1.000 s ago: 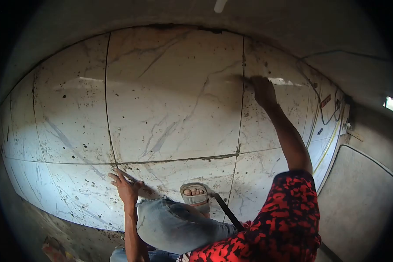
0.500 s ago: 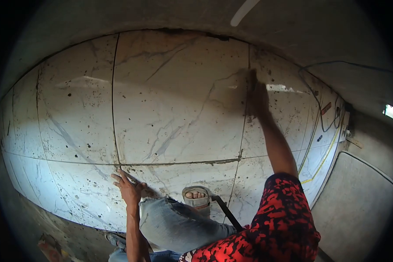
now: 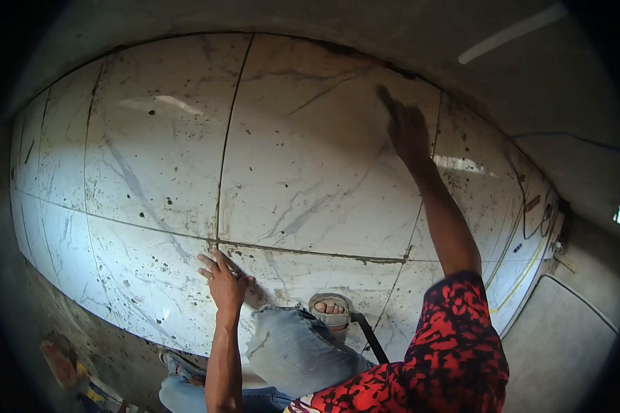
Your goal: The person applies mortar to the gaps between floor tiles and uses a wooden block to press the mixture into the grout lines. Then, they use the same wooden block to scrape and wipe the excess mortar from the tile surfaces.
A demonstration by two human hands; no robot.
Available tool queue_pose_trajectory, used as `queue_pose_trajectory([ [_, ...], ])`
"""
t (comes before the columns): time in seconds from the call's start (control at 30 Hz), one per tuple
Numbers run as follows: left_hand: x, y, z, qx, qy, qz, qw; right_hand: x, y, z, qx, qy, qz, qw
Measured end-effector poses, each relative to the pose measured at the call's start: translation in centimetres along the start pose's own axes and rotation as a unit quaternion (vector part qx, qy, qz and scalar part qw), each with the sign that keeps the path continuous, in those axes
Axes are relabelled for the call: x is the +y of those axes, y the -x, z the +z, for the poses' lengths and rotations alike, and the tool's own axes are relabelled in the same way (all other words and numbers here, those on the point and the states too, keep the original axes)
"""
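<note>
Fingers spread, my left hand rests on the marbled white tiles, just below a junction of two dark joints. My right hand is over the large upper tile, left of its right-hand joint, with the arm stretched out. Its fingers look closed, and a dark, narrow shape sticks out from them toward the upper left. Blur hides whether that shape is a tool or a finger.
My sandalled foot and bent knee are on the lower tiles, beside a black bar. A cable and yellow line lie at the right. Cluttered items sit at the lower left. Dark specks dot the tiles.
The view has shifted, so the tiles appear farther right. My right hand has moved left across the tile, away from the right-hand joint. My left hand stays by the joint junction.
</note>
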State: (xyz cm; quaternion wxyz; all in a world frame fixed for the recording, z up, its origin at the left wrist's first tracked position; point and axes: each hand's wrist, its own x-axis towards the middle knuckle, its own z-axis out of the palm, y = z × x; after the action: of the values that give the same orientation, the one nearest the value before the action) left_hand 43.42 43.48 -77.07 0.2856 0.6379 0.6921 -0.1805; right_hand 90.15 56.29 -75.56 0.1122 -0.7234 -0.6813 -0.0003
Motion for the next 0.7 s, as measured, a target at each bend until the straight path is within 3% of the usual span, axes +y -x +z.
queue_pose_trajectory([
  [0.1, -0.2, 0.0, 0.1, -0.001, 0.005, 0.000, 1.000, -2.9, -7.4, 6.3, 0.001, 0.049, 0.003, 0.999],
  [0.23, 0.0, 0.1, -0.2, 0.001, 0.007, 0.007, 1.000, -7.5, -13.0, 8.7, -0.006, 0.073, -0.021, 0.997],
  [0.43, 0.1, 0.1, -0.2, 0.000, -0.008, -0.010, 1.000, -10.6, -14.7, 12.1, 0.099, 0.134, -0.043, 0.985],
  [0.47, 0.3, 0.0, -0.4, -0.010, -0.005, -0.015, 1.000, -10.6, -15.4, 11.9, 0.100, 0.134, -0.044, 0.985],
  [0.53, 0.2, 0.1, -0.3, -0.011, -0.005, -0.012, 1.000, -9.9, -16.4, 11.3, 0.015, 0.014, -0.001, 1.000],
  [0.63, 0.2, 0.1, -0.3, -0.015, -0.001, -0.008, 1.000, -8.7, -15.7, 10.1, 0.032, -0.002, -0.049, 0.998],
  [0.7, 0.0, 0.1, -0.6, -0.017, 0.003, -0.008, 1.000, -7.2, -14.4, 9.5, 0.033, 0.006, -0.030, 0.999],
])
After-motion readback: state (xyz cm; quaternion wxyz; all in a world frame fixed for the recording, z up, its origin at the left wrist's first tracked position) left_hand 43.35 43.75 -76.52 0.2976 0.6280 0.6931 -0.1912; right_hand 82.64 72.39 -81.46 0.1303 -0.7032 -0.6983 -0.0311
